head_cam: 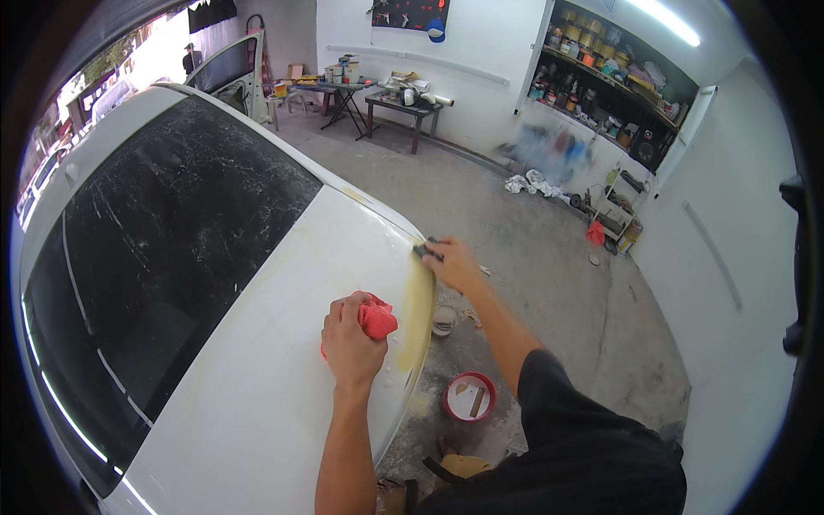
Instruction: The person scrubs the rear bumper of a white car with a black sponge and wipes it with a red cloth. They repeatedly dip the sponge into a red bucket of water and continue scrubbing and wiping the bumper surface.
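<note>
A white car panel (283, 309) lies before me, below a dusty dark windshield or rear window (187, 199). Yellowish filler (417, 302) shows along its right edge. Water drops dot the paint beside that strip. My left hand (353, 341) grips a crumpled red cloth (377, 317) and rests on the panel. At the panel's far right corner, my right hand (454, 262) holds a dark sanding pad or block (427, 251) against the edge. The fingers hide part of the pad.
On the floor to the right stand a red bucket (470, 374) of whitish liquid and a clear container (445, 320). A car door (252, 84) hangs open at the far left. Work tables (402, 106) line the back wall, near a cabinet (608, 106) of cans. A person (190, 59) stands outside.
</note>
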Motion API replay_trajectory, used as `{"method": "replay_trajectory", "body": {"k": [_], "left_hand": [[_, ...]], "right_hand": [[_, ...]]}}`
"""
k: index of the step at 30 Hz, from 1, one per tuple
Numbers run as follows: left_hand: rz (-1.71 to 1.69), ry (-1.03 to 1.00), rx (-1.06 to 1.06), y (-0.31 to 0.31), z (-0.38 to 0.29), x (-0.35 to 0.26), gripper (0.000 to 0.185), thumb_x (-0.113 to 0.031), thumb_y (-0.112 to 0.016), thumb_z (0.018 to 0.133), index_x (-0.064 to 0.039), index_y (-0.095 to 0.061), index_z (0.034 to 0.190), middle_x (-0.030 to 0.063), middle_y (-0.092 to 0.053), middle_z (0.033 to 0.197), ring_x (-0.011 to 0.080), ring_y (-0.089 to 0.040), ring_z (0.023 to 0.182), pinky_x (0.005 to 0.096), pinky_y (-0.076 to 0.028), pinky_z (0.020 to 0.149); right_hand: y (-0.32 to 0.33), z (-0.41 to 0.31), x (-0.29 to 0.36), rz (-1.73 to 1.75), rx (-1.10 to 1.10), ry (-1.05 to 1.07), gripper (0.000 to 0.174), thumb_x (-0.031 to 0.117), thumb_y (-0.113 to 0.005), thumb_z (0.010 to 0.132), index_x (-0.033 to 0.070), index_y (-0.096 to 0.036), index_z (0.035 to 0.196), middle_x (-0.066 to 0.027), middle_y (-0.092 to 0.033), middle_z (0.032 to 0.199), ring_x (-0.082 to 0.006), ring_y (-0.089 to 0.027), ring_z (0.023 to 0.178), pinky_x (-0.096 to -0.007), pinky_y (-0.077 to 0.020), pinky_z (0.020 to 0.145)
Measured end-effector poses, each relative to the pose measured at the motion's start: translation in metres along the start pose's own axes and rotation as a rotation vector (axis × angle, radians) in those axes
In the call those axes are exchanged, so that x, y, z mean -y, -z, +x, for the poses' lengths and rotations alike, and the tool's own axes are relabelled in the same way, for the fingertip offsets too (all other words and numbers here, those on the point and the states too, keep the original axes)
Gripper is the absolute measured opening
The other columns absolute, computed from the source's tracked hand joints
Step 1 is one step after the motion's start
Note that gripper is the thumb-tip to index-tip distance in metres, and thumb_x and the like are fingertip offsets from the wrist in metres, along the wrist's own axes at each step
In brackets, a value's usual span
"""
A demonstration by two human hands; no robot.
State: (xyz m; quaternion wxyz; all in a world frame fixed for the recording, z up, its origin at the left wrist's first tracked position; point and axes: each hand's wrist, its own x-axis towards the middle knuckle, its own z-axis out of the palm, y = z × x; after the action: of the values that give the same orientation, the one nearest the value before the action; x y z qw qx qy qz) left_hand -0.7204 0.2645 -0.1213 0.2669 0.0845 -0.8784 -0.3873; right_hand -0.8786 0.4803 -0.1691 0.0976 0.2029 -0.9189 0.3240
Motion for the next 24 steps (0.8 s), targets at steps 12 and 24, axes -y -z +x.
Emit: {"method": "replay_trajectory", "body": {"k": [12,24], "left_hand": [[-0.128,0.015,-0.111,0.002,0.005,-0.003,0.05,-0.002,-0.082,0.072,-0.012,-0.065,0.118,0.0099,-0.068,0.112,0.0345,-0.068,0.103,0.0433,-0.057,0.086],[0.044,-0.007,-0.322,0.015,0.011,0.003,0.05,0.001,-0.08,0.072,-0.01,-0.064,0.117,0.0137,-0.069,0.111,0.038,-0.069,0.1,0.0427,-0.057,0.086]], "right_hand": [[0.04,0.006,-0.028,0.188,0.375,0.622,0.046,0.001,-0.074,0.086,0.019,-0.071,0.128,-0.014,-0.057,0.148,-0.0366,-0.055,0.138,-0.0521,-0.0419,0.116],[0.033,0.006,-0.007,0.198,0.504,0.967,0.043,0.007,-0.077,0.085,0.032,-0.079,0.12,-0.0117,-0.06,0.146,-0.0357,-0.057,0.134,-0.0515,-0.0436,0.114]]}}
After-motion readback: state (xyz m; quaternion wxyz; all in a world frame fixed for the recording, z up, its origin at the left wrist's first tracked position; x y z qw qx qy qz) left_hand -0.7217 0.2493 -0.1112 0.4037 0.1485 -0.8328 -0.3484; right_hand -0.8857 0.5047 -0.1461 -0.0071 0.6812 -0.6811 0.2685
